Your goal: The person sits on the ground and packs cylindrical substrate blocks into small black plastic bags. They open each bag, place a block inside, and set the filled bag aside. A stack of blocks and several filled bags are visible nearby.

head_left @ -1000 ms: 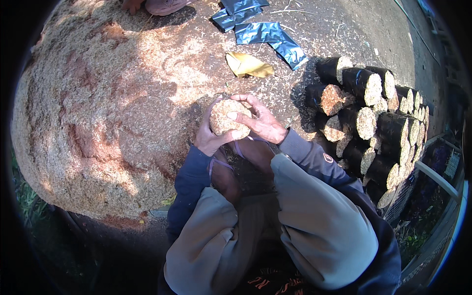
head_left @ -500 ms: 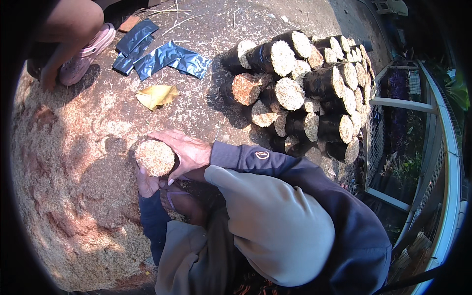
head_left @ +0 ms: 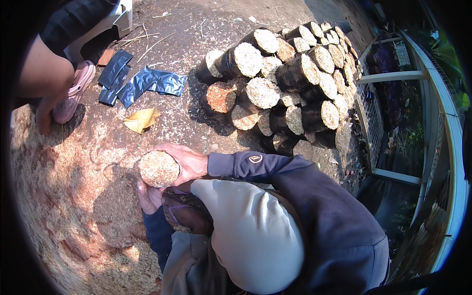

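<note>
A round bag packed with sawdust [head_left: 160, 169] stands between my two hands, its pale, level top facing up. My right hand [head_left: 186, 161] curves round its far and right side, fingers closed against it. On the near left side my left hand [head_left: 150, 197] presses the bag with thumb and fingers. Most of the bag's wall is hidden by my hands. My sandalled foot [head_left: 184, 216] is just below it, beside my bent knee.
Several black sawdust-filled bags [head_left: 295, 76] are stacked at the right. Flat black plastic bags [head_left: 142, 84] and a dry yellow leaf [head_left: 141, 120] lie ahead. Loose sawdust [head_left: 73, 206] covers the left ground. Another person's pink shoe [head_left: 73, 93] is at far left; a mesh frame [head_left: 393, 77] stands far right.
The view has shifted, so the stack and flat bags appear further left. Both hands keep hold of the sawdust bag, which sits slightly lower and further right in the picture.
</note>
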Demonstrator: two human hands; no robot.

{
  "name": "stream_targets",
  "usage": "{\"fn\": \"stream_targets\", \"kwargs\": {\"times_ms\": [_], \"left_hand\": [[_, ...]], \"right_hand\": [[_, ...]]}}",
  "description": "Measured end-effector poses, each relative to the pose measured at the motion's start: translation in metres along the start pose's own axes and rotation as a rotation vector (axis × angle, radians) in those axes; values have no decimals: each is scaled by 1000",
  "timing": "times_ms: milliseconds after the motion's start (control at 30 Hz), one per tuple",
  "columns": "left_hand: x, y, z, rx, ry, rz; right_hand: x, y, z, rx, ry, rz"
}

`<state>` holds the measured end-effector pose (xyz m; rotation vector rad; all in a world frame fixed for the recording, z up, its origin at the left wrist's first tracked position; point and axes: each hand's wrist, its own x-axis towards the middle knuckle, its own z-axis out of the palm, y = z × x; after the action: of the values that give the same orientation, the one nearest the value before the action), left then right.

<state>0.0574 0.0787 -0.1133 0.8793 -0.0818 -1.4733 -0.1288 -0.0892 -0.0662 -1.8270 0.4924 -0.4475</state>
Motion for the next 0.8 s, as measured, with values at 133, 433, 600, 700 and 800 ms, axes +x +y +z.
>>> {"fn": "stream_targets", "kwargs": {"times_ms": [133, 433, 600, 700, 800], "left_hand": [[-3, 11, 51, 109, -108, -11], [6, 1, 77, 368, -233, -71], [2, -5, 59, 270, -223, -132], [2, -9, 53, 216, -245, -140], [4, -12, 51, 165, -271, -140]], "right_hand": [[-20, -13, -22, 12, 115, 24], [-91, -68, -101, 111, 457, 249], [-137, -89, -145, -11, 781, 348], [-158, -98, -166, 5, 955, 333], [-170, -104, -179, -102, 1129, 404]]}}
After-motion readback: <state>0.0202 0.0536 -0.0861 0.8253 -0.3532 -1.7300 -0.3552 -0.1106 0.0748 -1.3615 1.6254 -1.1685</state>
